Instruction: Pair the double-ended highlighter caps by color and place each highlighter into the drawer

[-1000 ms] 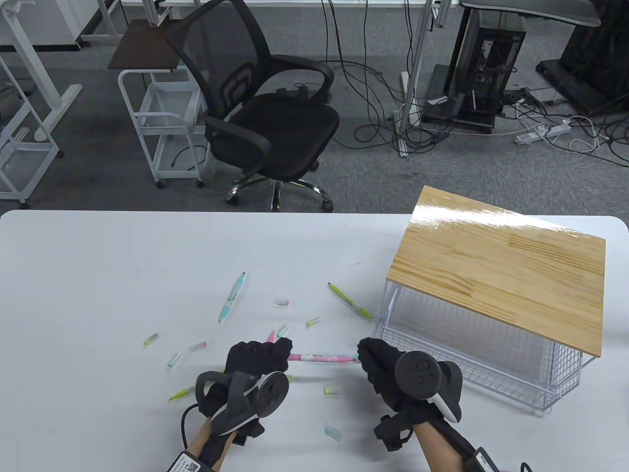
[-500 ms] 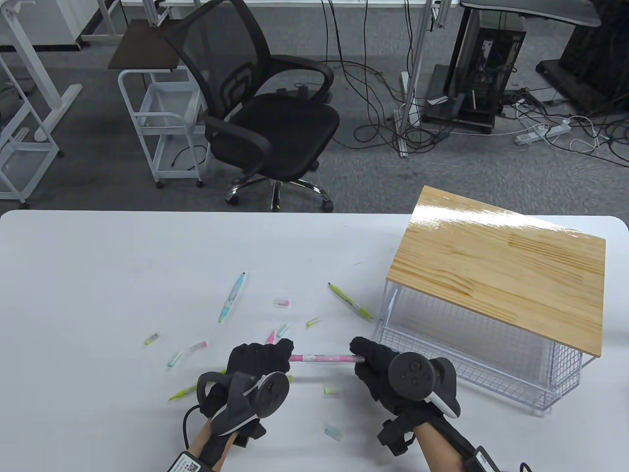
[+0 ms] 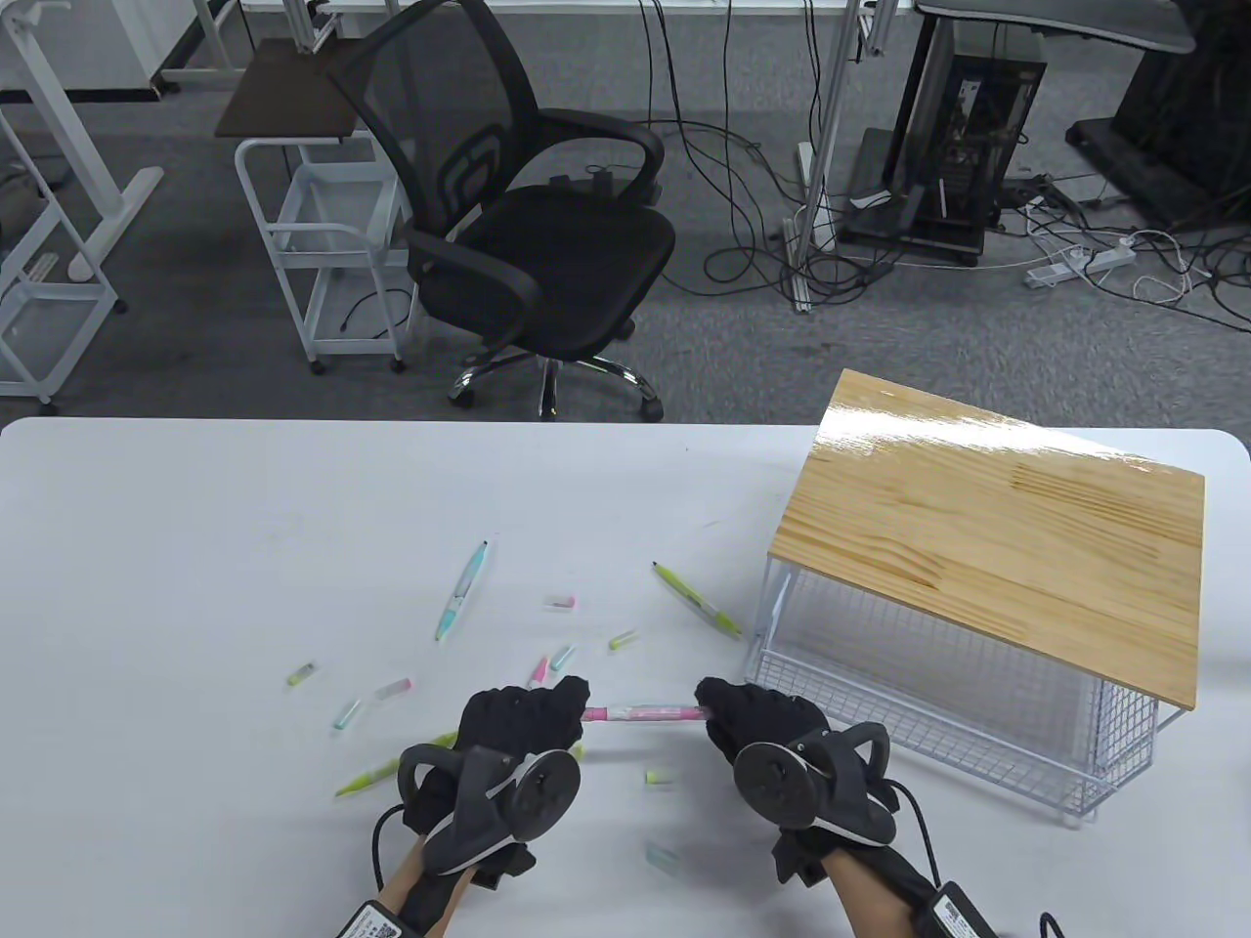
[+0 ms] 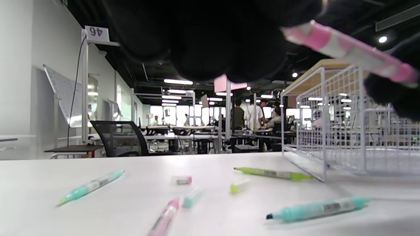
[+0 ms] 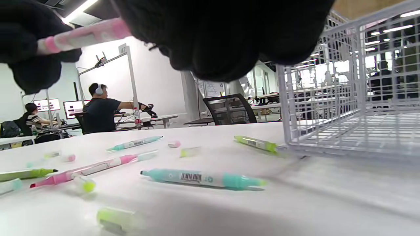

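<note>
A pink highlighter [image 3: 640, 711] is held level just above the table, between both hands. My left hand [image 3: 572, 699] pinches its left end and my right hand [image 3: 711, 702] pinches its right end. In the left wrist view the pink highlighter [image 4: 347, 50] slants down from my left fingers [image 4: 203, 39] to the right hand's glove [image 4: 393, 95]. In the right wrist view the pink highlighter [image 5: 82, 36] runs from my right fingers [image 5: 223, 32] to the left glove [image 5: 29, 49]. Both ends are hidden by the gloves. The wire drawer [image 3: 928, 723] stands pulled out under its wooden top [image 3: 997, 547], just right of my right hand.
Loose on the table lie a teal highlighter [image 3: 461, 589], a green highlighter [image 3: 696, 599], another green one [image 3: 366, 779], another teal highlighter [image 5: 203, 178] under the hands, and several scattered caps such as a pink cap [image 3: 558, 602] and a green cap [image 3: 623, 640].
My right hand has slid left along the pink highlighter and turned at the wrist, so less of the barrel shows between the hands. The left hand shifted only slightly.
</note>
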Demonstrator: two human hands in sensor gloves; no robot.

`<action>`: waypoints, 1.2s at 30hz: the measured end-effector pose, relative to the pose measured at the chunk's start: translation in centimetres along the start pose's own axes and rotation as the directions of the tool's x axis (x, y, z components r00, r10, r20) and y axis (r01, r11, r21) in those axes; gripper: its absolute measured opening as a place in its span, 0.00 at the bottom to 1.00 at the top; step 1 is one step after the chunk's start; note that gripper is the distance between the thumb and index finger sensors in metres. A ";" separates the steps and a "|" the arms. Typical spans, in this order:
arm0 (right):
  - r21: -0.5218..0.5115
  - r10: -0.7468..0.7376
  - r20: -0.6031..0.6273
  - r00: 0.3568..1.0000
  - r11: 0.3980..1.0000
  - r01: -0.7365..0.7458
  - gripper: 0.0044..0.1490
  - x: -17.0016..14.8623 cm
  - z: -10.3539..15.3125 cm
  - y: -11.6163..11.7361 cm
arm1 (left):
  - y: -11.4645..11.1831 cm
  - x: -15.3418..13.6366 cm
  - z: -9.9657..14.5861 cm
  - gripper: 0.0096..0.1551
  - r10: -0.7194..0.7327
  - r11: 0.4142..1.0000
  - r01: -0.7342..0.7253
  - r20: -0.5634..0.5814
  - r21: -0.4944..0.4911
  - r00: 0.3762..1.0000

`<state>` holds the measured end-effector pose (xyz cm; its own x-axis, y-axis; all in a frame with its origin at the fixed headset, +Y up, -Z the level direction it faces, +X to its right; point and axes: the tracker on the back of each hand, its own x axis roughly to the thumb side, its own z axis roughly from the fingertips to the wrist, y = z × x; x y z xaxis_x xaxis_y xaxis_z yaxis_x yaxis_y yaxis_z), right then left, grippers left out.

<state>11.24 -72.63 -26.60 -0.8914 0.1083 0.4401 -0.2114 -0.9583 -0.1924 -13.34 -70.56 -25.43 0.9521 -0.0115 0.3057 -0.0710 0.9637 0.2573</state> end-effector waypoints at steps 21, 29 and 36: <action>-0.018 0.059 0.030 0.998 0.998 -0.058 0.30 0.4 0.0 -0.3 | -1.0 0.3 0.5 0.27 0.028 1.000 -0.029 0.036 0.011 0.999; -0.019 0.025 0.045 0.999 1.000 -0.024 0.29 0.2 0.0 -0.5 | -0.9 0.0 0.6 0.27 0.061 0.998 -0.061 0.041 0.003 0.997; -0.045 0.001 0.065 0.998 0.999 0.002 0.29 0.3 0.2 -0.8 | -0.3 0.0 0.8 0.27 0.065 0.998 -0.066 0.052 0.020 0.997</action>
<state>11.22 -71.89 -26.14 -0.8636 0.0897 0.4962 -0.2310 -0.9451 -0.2311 -13.56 -71.02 -24.82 0.9287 0.0369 0.3690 -0.1392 0.9570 0.2545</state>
